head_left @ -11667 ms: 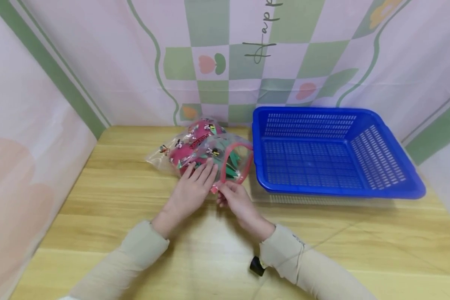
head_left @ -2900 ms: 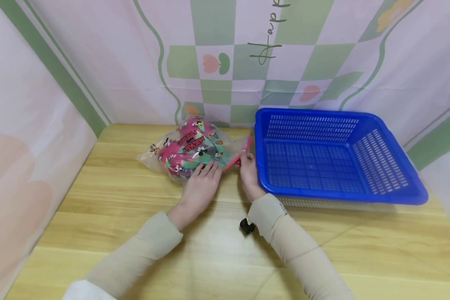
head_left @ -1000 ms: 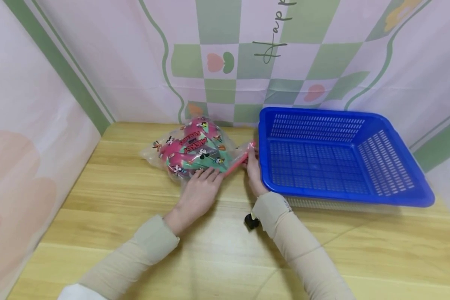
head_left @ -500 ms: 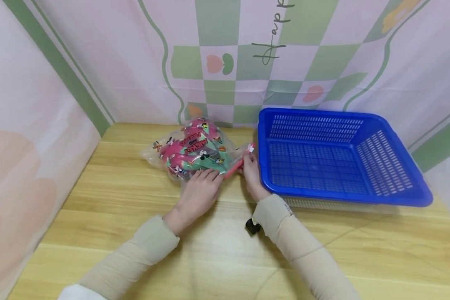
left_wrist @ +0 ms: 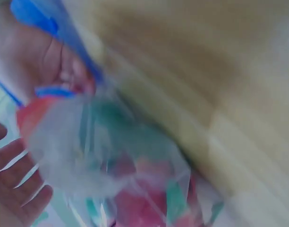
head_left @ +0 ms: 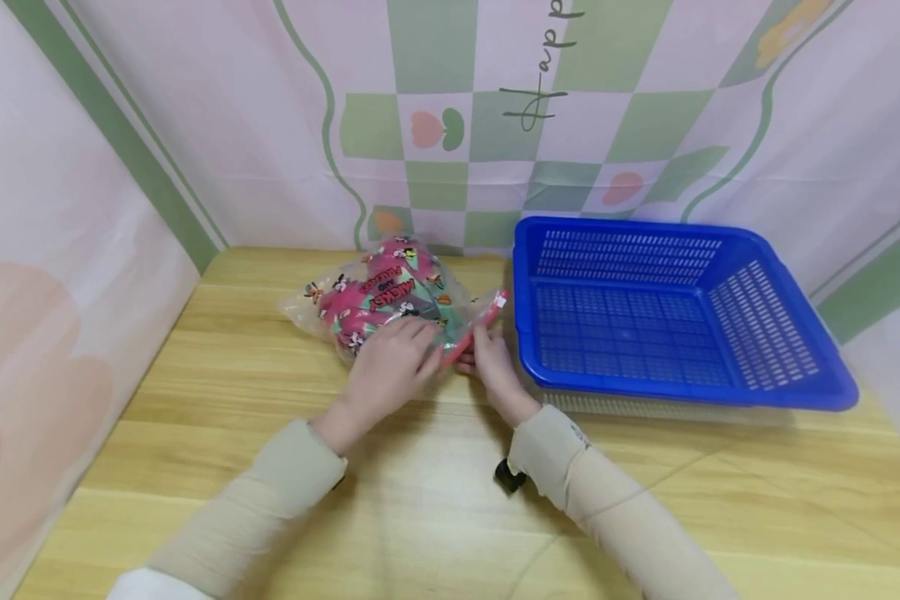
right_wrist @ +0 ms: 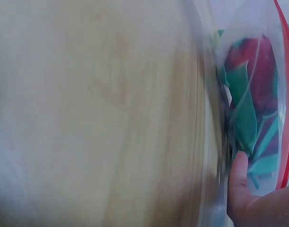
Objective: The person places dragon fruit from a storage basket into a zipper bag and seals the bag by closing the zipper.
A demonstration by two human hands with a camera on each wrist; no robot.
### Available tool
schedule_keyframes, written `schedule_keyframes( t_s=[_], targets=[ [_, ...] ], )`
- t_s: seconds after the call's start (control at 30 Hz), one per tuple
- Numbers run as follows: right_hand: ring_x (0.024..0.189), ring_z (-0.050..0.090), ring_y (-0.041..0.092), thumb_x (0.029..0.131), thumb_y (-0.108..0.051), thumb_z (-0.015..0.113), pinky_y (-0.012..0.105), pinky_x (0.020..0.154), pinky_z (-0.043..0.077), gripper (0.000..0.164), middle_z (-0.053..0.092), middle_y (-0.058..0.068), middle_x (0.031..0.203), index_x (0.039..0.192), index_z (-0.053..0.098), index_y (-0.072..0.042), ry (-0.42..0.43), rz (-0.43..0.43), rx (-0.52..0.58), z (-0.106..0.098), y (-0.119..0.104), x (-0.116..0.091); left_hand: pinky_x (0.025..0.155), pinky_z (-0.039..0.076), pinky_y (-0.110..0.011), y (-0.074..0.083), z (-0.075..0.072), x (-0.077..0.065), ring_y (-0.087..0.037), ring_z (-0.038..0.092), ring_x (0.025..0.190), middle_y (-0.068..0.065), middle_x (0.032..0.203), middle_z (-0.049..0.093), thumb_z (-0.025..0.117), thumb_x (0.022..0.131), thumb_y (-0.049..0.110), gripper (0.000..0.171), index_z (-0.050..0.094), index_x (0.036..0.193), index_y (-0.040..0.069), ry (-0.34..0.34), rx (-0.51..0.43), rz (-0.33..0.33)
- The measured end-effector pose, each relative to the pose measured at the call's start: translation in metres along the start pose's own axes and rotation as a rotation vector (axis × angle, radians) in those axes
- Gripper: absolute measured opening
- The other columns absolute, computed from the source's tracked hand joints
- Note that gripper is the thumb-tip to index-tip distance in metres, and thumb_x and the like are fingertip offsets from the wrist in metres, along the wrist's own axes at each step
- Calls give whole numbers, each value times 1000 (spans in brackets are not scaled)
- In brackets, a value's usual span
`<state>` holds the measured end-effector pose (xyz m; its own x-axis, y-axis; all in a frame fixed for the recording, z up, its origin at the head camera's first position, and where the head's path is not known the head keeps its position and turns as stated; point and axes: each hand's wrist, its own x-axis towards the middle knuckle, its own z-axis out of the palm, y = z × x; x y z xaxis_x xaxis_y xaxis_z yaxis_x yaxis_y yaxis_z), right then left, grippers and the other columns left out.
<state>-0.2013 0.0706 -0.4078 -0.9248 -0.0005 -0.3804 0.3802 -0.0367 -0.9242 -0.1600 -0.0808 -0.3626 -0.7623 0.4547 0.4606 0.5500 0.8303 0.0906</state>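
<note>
A clear zip bag (head_left: 390, 287) printed with small cartoon figures lies on the table, with rounded pink and leaf-like green contents inside. Its red zip edge (head_left: 487, 314) faces the right hand. Above the bag's near side is my left hand (head_left: 386, 367); in the left wrist view its fingers (left_wrist: 17, 161) are spread and fairly straight beside the bag's mouth. My right hand (head_left: 498, 375) holds the bag at the zip edge, its other fingers partly hidden under it. In the right wrist view the thumb (right_wrist: 239, 172) lies against the clear plastic.
A blue plastic basket (head_left: 525, 333) with slotted walls stands close to the right of the bag. The wooden table (head_left: 420, 517) ends at a patterned curtain (head_left: 495, 183) behind. A small black object (head_left: 508, 477) is at the right cuff.
Over the last second the left hand has lifted and shifted left over the bag, and the right hand has slid nearer along the zip edge. Earlier the zip edge stood bowed; now it lies straighter.
</note>
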Motion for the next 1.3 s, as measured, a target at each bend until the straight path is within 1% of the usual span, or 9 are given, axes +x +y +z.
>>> schedule_keyframes(
  t_s=[0.1, 0.3, 0.47, 0.57, 0.73, 0.83, 1.0, 1.17, 1.3],
  targets=[
    [64, 57, 6, 100, -21, 27, 21, 63, 54, 41, 57, 3, 82, 124, 44, 8, -7, -4, -7, 3, 3, -4, 100, 50, -36, -14, -10, 8, -25, 64, 108, -10, 112, 70, 57, 92, 19, 26, 66, 112, 5, 55, -38, -64],
    [71, 57, 9, 101, -28, 33, 25, 67, 56, 46, 58, 15, 103, 136, 29, 2, -13, -17, -38, 14, 6, -14, 101, 48, -45, -53, -18, 16, -33, 61, 110, -17, 116, 67, 55, 92, 11, 28, 63, 116, 0, 137, -133, -321],
    [73, 60, 11, 101, -30, 39, 32, 73, 59, 52, 57, 17, 109, 141, 20, -3, -18, -39, -16, 24, 9, -22, 106, 40, -52, -88, -9, 10, -39, 51, 120, -24, 129, 56, 50, 95, 18, 41, 51, 130, -3, 132, -216, -525],
    [84, 66, 22, 100, -28, 42, 36, 79, 59, 54, 56, 21, 117, 141, 18, -3, -16, -60, 3, 29, 11, -24, 111, 32, -55, -103, -3, 5, -41, 44, 128, -26, 137, 49, 44, 97, 25, 47, 46, 135, -3, 101, -240, -601],
    [112, 61, 39, 99, -25, 47, 41, 91, 55, 63, 44, 24, 138, 146, 11, -5, -27, -106, 54, 35, 11, -27, 114, 27, -56, -114, 1, 2, -42, 37, 134, -25, 144, 43, 40, 97, 34, 54, 41, 140, 0, 18, -282, -666],
    [120, 55, 38, 97, -24, 51, 42, 99, 51, 67, 38, 22, 145, 148, 11, -7, -27, -114, 58, 38, 11, -27, 115, 26, -57, -117, 3, 3, -42, 35, 137, -25, 147, 40, 41, 97, 35, 58, 37, 143, 0, -29, -300, -692],
    [138, 37, 34, 95, -22, 55, 43, 116, 32, 71, 30, 19, 152, 149, 13, -5, -18, -177, 32, 42, 12, -26, 116, 26, -57, -122, 6, 3, -43, 33, 139, -25, 150, 35, 38, 97, 36, 63, 29, 148, 0, -120, -335, -725],
    [143, 29, 31, 93, -24, 58, 43, 120, 24, 78, 24, 16, 156, 151, 7, -9, -14, -199, 27, 43, 10, -23, 118, 17, -57, -122, 8, 4, -42, 29, 141, -23, 154, 30, 31, 98, 39, 64, 23, 151, 4, -212, -342, -731],
    [143, 29, 31, 93, -24, 59, 43, 119, 25, 82, 22, 16, 156, 152, 4, -9, -24, -195, 46, 44, 9, -21, 117, 17, -58, -120, 8, 3, -43, 33, 138, -25, 150, 35, 29, 98, 39, 62, 30, 148, 4, -230, -338, -741]
  ],
)
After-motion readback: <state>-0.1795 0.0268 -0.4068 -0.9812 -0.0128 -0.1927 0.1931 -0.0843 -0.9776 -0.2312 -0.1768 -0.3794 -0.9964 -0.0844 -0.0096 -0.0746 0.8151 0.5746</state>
